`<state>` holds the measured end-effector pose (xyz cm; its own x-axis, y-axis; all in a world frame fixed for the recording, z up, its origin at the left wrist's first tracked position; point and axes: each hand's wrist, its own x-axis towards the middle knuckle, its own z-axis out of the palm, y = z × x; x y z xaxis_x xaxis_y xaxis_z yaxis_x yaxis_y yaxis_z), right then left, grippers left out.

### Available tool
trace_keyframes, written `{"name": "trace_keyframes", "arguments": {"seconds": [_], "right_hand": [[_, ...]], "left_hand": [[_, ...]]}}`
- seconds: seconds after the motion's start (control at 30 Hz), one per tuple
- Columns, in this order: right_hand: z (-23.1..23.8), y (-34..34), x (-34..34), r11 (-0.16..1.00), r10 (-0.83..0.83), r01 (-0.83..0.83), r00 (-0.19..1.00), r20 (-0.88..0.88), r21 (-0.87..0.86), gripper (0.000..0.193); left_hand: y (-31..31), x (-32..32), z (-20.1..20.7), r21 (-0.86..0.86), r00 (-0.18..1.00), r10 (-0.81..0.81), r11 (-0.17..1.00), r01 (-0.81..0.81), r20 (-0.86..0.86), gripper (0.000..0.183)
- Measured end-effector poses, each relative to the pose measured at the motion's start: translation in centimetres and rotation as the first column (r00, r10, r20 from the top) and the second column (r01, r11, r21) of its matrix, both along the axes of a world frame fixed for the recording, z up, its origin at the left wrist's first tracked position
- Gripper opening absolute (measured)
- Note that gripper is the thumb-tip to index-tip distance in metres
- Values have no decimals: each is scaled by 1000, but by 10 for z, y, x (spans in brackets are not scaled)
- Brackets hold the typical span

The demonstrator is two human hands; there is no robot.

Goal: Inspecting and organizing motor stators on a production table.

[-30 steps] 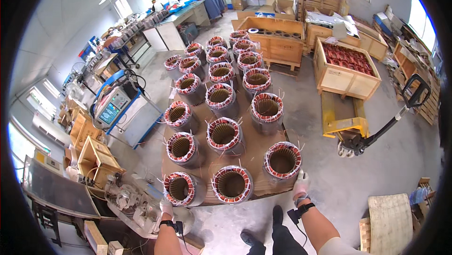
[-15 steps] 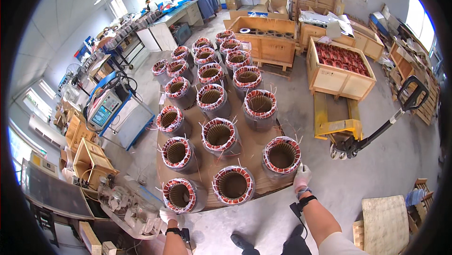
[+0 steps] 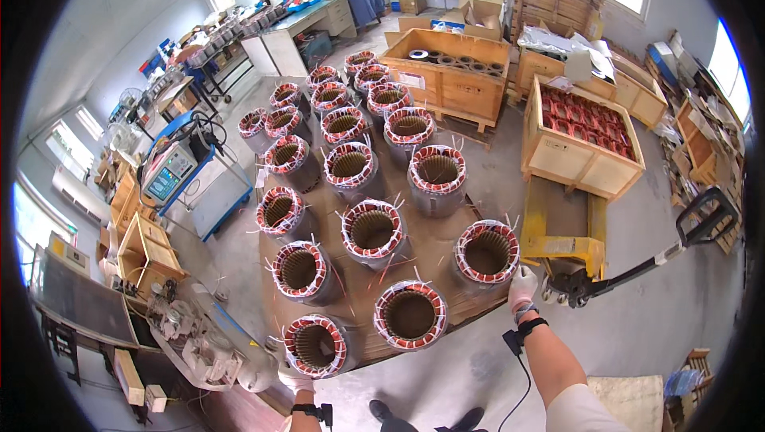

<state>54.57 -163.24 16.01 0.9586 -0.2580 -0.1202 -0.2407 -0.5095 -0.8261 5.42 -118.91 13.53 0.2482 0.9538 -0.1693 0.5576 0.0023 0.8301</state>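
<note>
Grey floor (image 3: 478, 352) | near crate (image 3: 574, 155): red parts (image 3: 582, 117) | farther crate (image 3: 454, 93): rings (image 3: 472, 63) | left hand (image 3: 296, 378), right hand (image 3: 523, 285) beside stators (image 3: 372, 253), grip unclear

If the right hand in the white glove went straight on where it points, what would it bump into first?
The right hand would probably meet the grey metal cylinder with the red-white top nearest it; any gap is unclear.

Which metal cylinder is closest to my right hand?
The cylinder at the right end of the nearest row: your right hand is beside it, closer than to any other.
</note>
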Motion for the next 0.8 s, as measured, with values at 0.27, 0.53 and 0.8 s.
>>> {"name": "trace_keyframes", "arguments": {"seconds": [0.27, 0.53, 0.8], "right_hand": [[-26, -17, 99, 998, 58, -58, 998, 27, 16, 44], [-35, -12, 181, 985, 157, -162, 984, -87, -55, 32], [-39, 18, 255, 990, 133, -131, 991, -33, 50, 44]], "left_hand": [[-67, 83, 8, 111, 950, 212, 964, -242, 227, 31], [-98, 143, 19, 94, 947, 288, 956, -277, -140, 28], [-101, 197, -17, -104, 902, 346, 938, -331, 257, 31]]}}
